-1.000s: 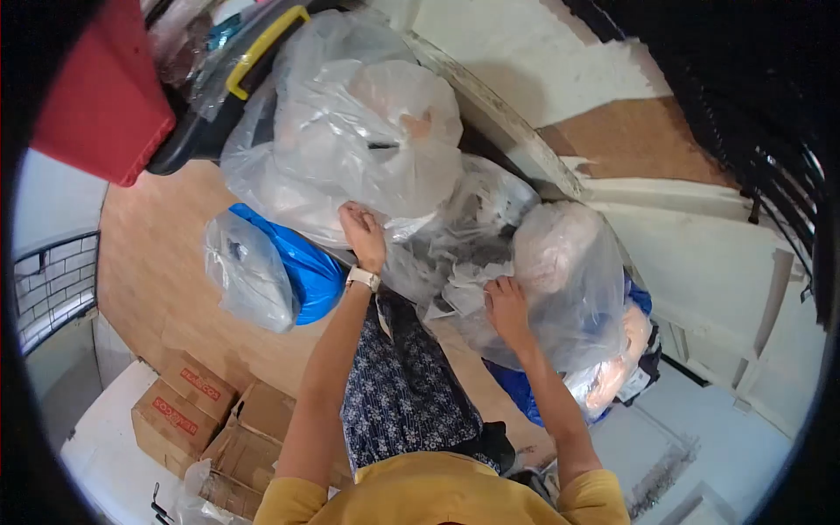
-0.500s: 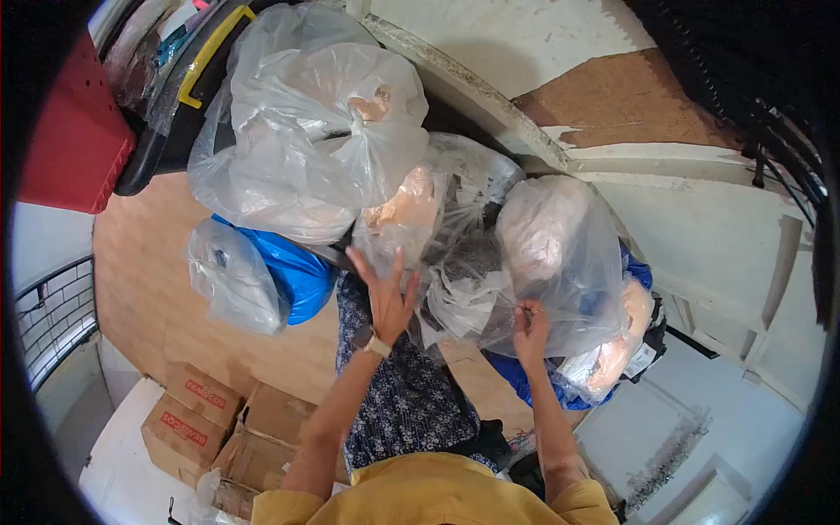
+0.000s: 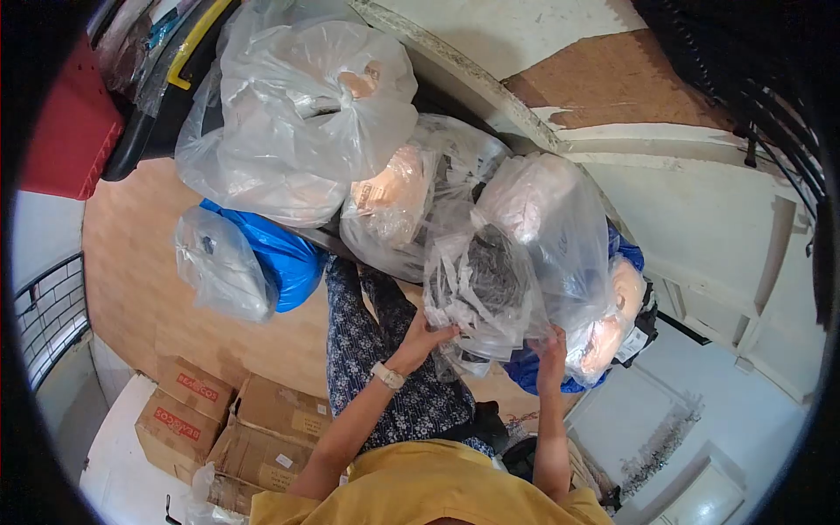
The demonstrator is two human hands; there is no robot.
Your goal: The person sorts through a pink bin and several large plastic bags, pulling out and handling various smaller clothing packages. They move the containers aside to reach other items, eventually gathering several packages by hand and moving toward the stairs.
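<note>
A clear plastic bag (image 3: pixel 494 276) with dark grey and white contents is in front of me. My left hand (image 3: pixel 424 341) is closed on its lower left edge, fingertips pinching the film. My right hand (image 3: pixel 550 350) grips loose film at the lower right. Touching it on the right is a big clear bag (image 3: pixel 573 245) with pale wrapped bundles. To the left of the held bag lies a clear bag (image 3: pixel 385 206) with a peach-coloured bundle. What exactly the held bag contains is hard to make out.
Large tied translucent bags (image 3: pixel 306 114) are piled at upper left, beside a red bin (image 3: pixel 66 131). A blue bag (image 3: pixel 284 262) and a translucent bag (image 3: pixel 214 267) are on the floor. Cardboard boxes (image 3: pixel 188 407) stand lower left. A peach bundle (image 3: pixel 612 319) lies at right.
My left hand has gone from spread fingers to a grip on the bag's lower left edge. The bag's dark contents now show more fully. The view has shifted slightly.
</note>
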